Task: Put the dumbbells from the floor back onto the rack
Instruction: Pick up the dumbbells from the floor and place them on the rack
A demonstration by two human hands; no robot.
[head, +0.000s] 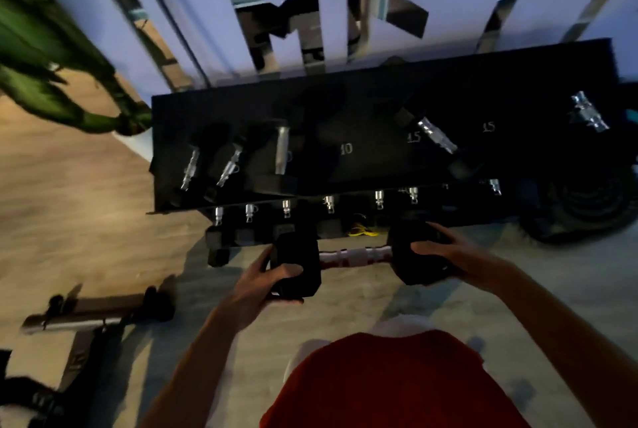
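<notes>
The dumbbell (355,255) was off the floor, held level just before the lower tier of the rack (379,110). The left hand (262,284) gripped its left head and the right hand (448,255) its right head, fingers (438,232) clamped round the black ends.

Step in hand, by judgement: the carry to the rack. A bare place marked 10 (346,149) lay on the upper shelf; whether it matched this weight could not be read. The next move called for a lift over the shelf lip and a level set-down, fingers kept from under the heads.
</notes>
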